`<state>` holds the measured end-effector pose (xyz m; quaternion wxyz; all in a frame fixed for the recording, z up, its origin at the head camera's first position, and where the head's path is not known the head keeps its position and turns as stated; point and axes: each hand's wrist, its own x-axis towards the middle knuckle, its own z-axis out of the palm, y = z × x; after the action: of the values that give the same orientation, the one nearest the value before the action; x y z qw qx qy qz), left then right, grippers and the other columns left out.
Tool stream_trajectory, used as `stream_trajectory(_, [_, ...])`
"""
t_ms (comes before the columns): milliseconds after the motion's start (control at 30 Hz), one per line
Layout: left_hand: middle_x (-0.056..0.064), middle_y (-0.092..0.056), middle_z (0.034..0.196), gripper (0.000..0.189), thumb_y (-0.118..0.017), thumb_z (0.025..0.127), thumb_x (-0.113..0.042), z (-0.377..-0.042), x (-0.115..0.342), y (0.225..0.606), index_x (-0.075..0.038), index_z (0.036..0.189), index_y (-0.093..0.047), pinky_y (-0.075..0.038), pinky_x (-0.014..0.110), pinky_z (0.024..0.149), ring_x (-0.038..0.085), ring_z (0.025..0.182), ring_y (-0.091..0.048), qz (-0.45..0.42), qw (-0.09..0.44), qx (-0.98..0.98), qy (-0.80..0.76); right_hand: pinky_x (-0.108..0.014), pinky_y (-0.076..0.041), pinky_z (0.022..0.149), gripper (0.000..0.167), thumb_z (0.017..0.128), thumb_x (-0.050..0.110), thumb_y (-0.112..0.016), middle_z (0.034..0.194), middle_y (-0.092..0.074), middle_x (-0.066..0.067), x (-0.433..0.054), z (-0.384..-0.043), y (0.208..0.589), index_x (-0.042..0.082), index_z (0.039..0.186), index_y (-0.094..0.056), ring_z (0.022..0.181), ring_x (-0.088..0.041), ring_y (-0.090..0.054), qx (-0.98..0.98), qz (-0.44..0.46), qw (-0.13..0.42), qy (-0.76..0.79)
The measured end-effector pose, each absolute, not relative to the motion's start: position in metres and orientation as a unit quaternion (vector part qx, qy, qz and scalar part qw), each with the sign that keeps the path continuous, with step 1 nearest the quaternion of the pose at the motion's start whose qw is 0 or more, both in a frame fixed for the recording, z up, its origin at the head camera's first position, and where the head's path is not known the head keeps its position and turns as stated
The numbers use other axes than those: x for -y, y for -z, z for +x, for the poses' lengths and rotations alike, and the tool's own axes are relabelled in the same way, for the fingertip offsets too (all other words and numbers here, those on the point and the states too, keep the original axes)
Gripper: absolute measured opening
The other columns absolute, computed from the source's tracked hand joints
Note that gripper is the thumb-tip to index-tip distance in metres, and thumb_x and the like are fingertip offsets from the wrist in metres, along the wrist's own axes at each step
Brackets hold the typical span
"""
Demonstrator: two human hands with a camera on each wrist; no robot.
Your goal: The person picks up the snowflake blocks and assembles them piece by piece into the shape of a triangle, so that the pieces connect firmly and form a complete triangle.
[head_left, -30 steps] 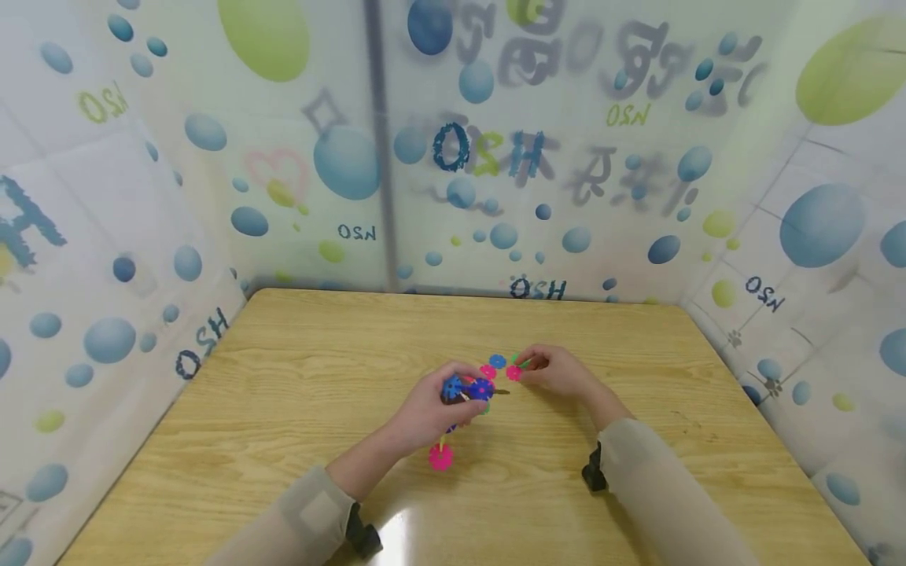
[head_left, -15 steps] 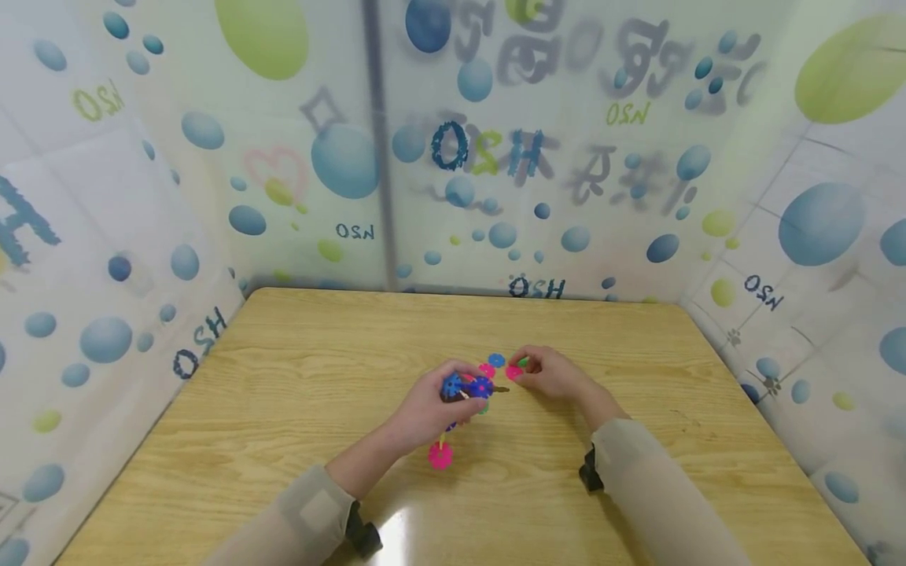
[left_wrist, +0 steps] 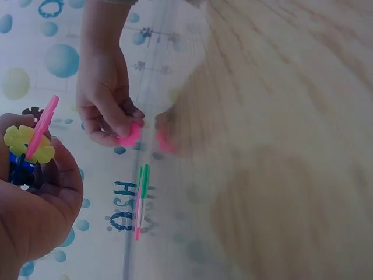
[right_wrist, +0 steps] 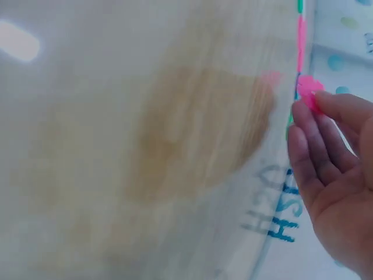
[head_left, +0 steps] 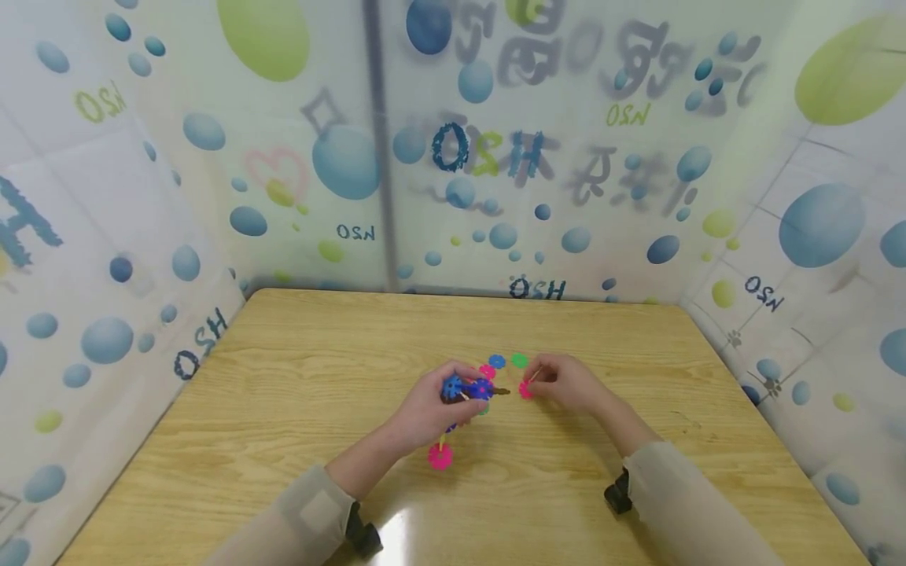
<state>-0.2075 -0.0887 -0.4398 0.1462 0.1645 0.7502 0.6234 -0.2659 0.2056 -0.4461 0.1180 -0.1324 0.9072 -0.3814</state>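
Note:
My left hand (head_left: 428,413) grips a cluster of joined flower-shaped plastic discs (head_left: 452,386). Blue discs face up, a brown one (head_left: 502,391) points right, and a pink one (head_left: 440,456) shows at the near end below the palm. In the left wrist view a yellow disc (left_wrist: 22,139) of the cluster is crossed by a pink one (left_wrist: 44,125); the curled fingers hide part of it. To the right, my right hand (head_left: 569,385) pinches a single pink flower disc (head_left: 525,389) between thumb and fingertips; the right wrist view shows this pink disc (right_wrist: 310,87) held close over the table.
Just beyond the hands, a blue disc (head_left: 497,361), a green disc (head_left: 520,360) and a pink disc (head_left: 487,370) lie flat on the wooden table (head_left: 340,338). Patterned curtain-like walls (head_left: 602,196) stand behind the table and along both sides.
My right hand has picked up the pink disc and brought it slightly right and nearer, uncovering the green disc. The left hand holds the cluster in the same place.

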Motion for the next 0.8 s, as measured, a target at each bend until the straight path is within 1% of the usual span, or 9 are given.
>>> stream_trajectory(67, [0.012,-0.072,0.116,0.037,-0.081,0.102,-0.030,-0.207,0.088,0.440,-0.018,0.134,-0.068,-0.064,0.041,0.080,0.021,0.089,-0.070,0.164,0.145,-0.751,-0.623,-0.034,-0.057,0.074,0.008,0.106,0.015,-0.073,0.100,-0.075,-0.004,-0.205,-0.256,0.443,0.012,0.113,-0.075,0.088,-0.018,-0.066,-0.898,-0.124,0.107,0.409])
stream_trajectory(167, [0.012,-0.072,0.114,0.038,-0.081,0.102,-0.031,-0.207,0.088,0.439,-0.019,0.135,-0.068,-0.064,0.043,0.080,0.021,0.088,-0.070,0.162,0.142,-0.752,-0.623,-0.038,-0.065,0.081,0.012,0.106,0.015,-0.072,0.105,-0.077,-0.007,-0.203,-0.241,0.438,0.008,0.116,-0.075,0.091,-0.019,-0.072,-0.872,-0.104,0.092,0.469])
stream_trajectory(233, [0.011,-0.072,0.113,0.038,-0.081,0.102,-0.032,-0.208,0.089,0.439,-0.019,0.135,-0.068,-0.063,0.042,0.079,0.021,0.088,-0.069,0.161,0.141,-0.751,-0.624,-0.041,-0.068,0.087,0.015,0.106,0.014,-0.073,0.108,-0.078,-0.009,-0.201,-0.230,0.434,0.005,0.118,-0.074,0.093,-0.021,-0.076,-0.850,-0.092,0.088,0.511])
stream_trajectory(333, [0.011,-0.072,0.110,0.039,-0.082,0.102,-0.031,-0.208,0.089,0.439,-0.019,0.136,-0.068,-0.062,0.039,0.076,0.020,0.086,-0.069,0.160,0.140,-0.747,-0.630,-0.045,-0.068,0.092,0.021,0.106,0.015,-0.074,0.113,-0.078,-0.013,-0.197,-0.217,0.429,0.000,0.120,-0.071,0.095,-0.022,-0.078,-0.818,-0.084,0.088,0.562])
stream_trajectory(467, [0.010,-0.072,0.106,0.039,-0.082,0.102,-0.029,-0.207,0.088,0.438,-0.018,0.136,-0.068,-0.061,0.036,0.073,0.019,0.083,-0.067,0.157,0.141,-0.744,-0.634,-0.042,-0.068,0.094,0.027,0.105,0.019,-0.076,0.115,-0.076,-0.016,-0.193,-0.205,0.421,-0.002,0.122,-0.068,0.098,-0.022,-0.080,-0.791,-0.077,0.089,0.600])
stream_trajectory(567, [0.010,-0.072,0.106,0.039,-0.082,0.102,-0.030,-0.207,0.088,0.438,-0.019,0.136,-0.068,-0.060,0.035,0.072,0.019,0.083,-0.067,0.154,0.143,-0.744,-0.634,-0.037,-0.068,0.092,0.030,0.105,0.020,-0.077,0.115,-0.075,-0.017,-0.193,-0.200,0.416,-0.003,0.122,-0.067,0.098,-0.022,-0.081,-0.783,-0.078,0.091,0.611])
stream_trajectory(800, [0.011,-0.071,0.108,0.038,-0.081,0.102,-0.030,-0.207,0.088,0.438,-0.019,0.136,-0.067,-0.061,0.036,0.074,0.020,0.085,-0.067,0.160,0.150,-0.741,-0.635,-0.036,-0.068,0.093,0.034,0.105,0.023,-0.077,0.117,-0.075,-0.016,-0.190,-0.194,0.409,-0.004,0.124,-0.067,0.098,-0.021,-0.081,-0.770,-0.084,0.100,0.624])
